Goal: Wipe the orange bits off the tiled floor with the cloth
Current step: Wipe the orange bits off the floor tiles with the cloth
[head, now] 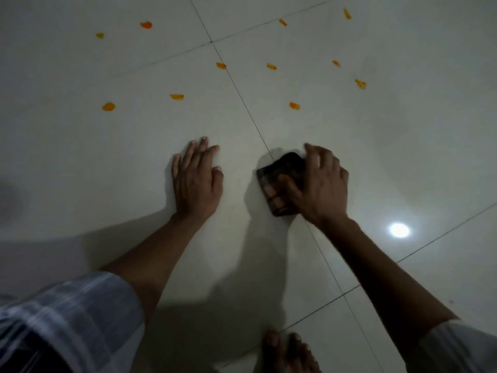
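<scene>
A dark checked folded cloth (277,181) lies on the pale tiled floor (403,157), right on a grout line. My right hand (321,187) presses on its right part, fingers curled over it. My left hand (196,179) rests flat on the floor to the left of the cloth, fingers spread, holding nothing. Several orange bits lie farther ahead, among them one orange bit (294,105) just beyond the cloth, another orange bit (177,96) ahead of my left hand, and a third orange bit (108,106) at the left.
My bare foot (289,351) stands at the bottom edge, near a grout crossing. A bright lamp reflection (399,230) shines on the tile at the right. A checked garment (67,319) covers the lower left corner.
</scene>
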